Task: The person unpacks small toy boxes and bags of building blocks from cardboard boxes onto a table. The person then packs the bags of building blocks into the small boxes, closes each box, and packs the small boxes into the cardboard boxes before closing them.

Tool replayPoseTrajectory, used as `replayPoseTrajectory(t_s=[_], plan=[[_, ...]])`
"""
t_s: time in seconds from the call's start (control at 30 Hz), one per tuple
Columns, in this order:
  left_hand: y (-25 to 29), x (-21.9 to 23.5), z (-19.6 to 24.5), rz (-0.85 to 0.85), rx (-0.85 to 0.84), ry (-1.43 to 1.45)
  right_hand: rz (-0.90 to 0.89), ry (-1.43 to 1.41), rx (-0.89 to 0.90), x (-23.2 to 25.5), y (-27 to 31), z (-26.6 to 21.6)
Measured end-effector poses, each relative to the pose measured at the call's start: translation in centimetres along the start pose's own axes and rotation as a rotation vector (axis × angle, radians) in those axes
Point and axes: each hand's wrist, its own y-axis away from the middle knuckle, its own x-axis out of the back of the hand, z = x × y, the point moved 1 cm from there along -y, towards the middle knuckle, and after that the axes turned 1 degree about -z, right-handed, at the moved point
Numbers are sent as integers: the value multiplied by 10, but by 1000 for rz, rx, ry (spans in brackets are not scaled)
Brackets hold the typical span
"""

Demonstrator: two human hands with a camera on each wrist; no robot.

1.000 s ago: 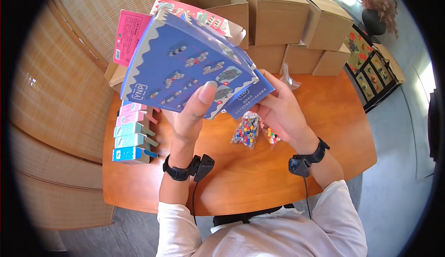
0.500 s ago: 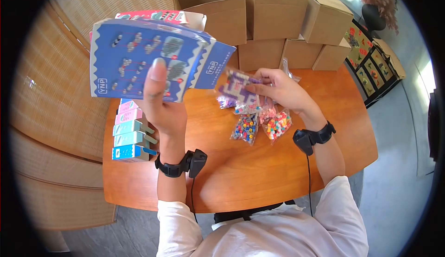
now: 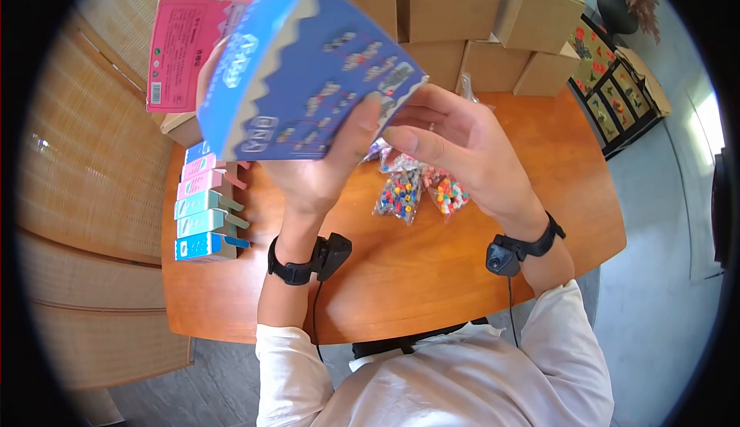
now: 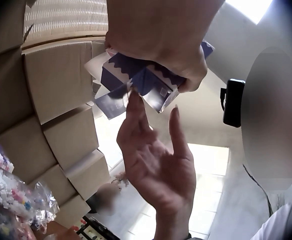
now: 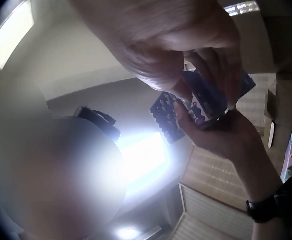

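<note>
In the head view my left hand (image 3: pixel 331 173) grips a blue YNP cardboard box (image 3: pixel 308 88) printed with brick-building steps, its thumb along the printed face. The box is held tilted above the table, its open end toward the right hand. My right hand (image 3: pixel 470 149) is at that end with its fingertips by the flap. The left wrist view shows the thumb of the right hand (image 4: pixel 158 165) standing apart from its fingers, with nothing between them. Clear bags of small coloured bricks (image 3: pixel 399 194) lie on the table beneath the hands.
Small blue, green and pink boxes (image 3: pixel 204 207) stand in a row on the table's left. A pink box (image 3: pixel 189 57) is behind the blue box. Brown cartons (image 3: pixel 455 3) are stacked along the back, beside a black-framed display (image 3: pixel 617 111) at right.
The right hand drew a purple bag of bricks out of the blue box, let it go and returned to the open end. The left hand has swung and tilted the box.
</note>
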Motion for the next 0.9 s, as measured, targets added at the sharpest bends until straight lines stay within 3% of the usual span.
replayPoseTrajectory(t_s=[0.07, 0.13, 0.2, 0.3, 0.43, 0.5, 0.6, 0.67, 0.7, 0.8, 0.83, 0.9], plan=[[3, -9, 4, -9, 33, 34, -58, -201, 16, -1, -3, 7], [2, -10, 3, -69, -48, 4, -50, -225, 24, -1, -3, 10], [2, -12, 2, -25, -38, 41, -97, -360, 2, 0, -2, 12], [5, -9, 2, 28, 111, 37, -81, -435, 17, -2, -4, 14], [5, -9, 1, -39, -54, -31, -49, -426, 45, -4, -4, 14], [4, -9, 2, -72, -133, -62, 36, -280, 200, -5, -5, 20], [5, -5, 3, -71, -59, -4, 29, -115, 279, -4, -5, 14], [6, -2, 5, -11, 137, 177, -2, -157, 239, -4, -4, 12], [7, 0, 11, -12, 322, 310, -36, -198, 201, -5, -4, 11], [4, 7, 14, -96, 378, 193, -5, -314, 171, -11, -5, 11], [7, 6, 10, -48, 356, 194, -2, -315, 171, -14, -4, 13], [10, 8, 7, -31, 324, 78, 207, -257, 328, -17, 0, 16]])
